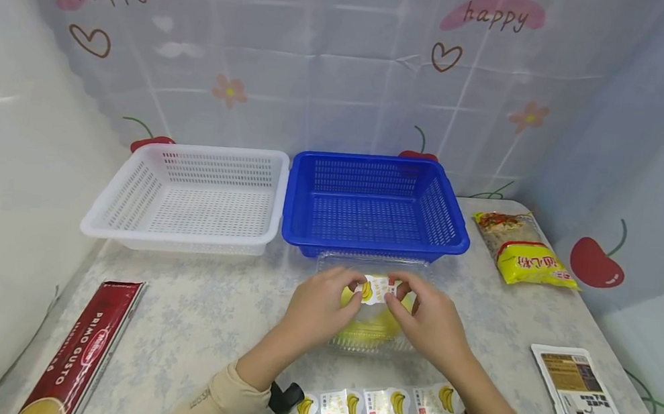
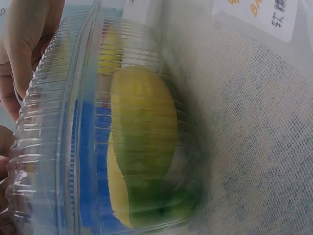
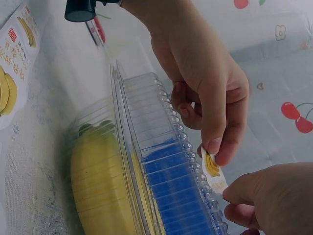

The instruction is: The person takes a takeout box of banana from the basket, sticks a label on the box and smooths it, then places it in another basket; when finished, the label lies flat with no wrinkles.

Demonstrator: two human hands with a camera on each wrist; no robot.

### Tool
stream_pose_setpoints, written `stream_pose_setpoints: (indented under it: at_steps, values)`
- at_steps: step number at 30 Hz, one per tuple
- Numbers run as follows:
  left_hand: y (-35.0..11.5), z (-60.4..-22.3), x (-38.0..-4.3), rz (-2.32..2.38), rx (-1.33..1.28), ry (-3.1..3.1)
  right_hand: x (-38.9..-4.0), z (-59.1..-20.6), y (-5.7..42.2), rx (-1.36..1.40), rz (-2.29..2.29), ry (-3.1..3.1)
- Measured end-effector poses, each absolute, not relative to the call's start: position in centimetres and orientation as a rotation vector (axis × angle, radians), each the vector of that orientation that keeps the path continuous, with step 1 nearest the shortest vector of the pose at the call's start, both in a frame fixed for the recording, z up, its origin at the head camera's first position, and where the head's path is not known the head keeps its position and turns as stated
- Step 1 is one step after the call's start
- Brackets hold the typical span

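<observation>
left hand (image 1: 321,307) and right hand (image 1: 434,320) pinching a banana sticker (image 1: 376,290) by its ends, holding it over a clear clamshell box (image 1: 367,346), blue basket (image 1: 376,247) kinda crowding its far edge, plenty of table (image 1: 205,318) stretching left toward a red packet (image 1: 83,346)

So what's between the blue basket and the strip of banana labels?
A clear plastic box with mostly yellow contents; above it, the left hand and right hand pinch one label. The head view shows this.
</observation>
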State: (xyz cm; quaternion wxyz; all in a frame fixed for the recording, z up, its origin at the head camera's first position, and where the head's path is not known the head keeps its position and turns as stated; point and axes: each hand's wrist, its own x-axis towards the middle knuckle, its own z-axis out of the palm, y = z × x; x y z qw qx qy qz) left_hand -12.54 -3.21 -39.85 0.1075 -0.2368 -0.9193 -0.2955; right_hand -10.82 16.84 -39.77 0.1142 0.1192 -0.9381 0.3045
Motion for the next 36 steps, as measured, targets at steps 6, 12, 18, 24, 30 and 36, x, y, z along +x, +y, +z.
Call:
stream_pose_setpoints:
  at_steps: [6, 12, 18, 24, 30, 36]
  values:
    - [-2.6, -40.2, -12.8, -0.78, -0.656, -2.738, -11.3, -39.9, 16.9, 0.325, 0.842, -2.797]
    - [-2.1, -40.4, -12.9, -0.693, -0.616, -2.745, -11.6, -40.2, 17.0, 0.326, 0.815, -2.818]
    - [-1.9, -40.6, -13.0, -0.656, -0.609, -2.732, -11.8, -40.3, 16.9, 0.334, 0.804, -2.824]
    - [-1.8, -40.9, -13.1, -0.644, -0.598, -2.733, -11.9, -40.3, 16.9, 0.34, 0.797, -2.832]
    - [-1.8, -41.1, -13.2, -0.626, -0.594, -2.716, -12.0, -40.5, 16.9, 0.348, 0.765, -2.838]
    - [-1.7, -41.3, -13.1, -0.618, -0.591, -2.702, -12.1, -40.7, 17.0, 0.356, 0.733, -2.851]
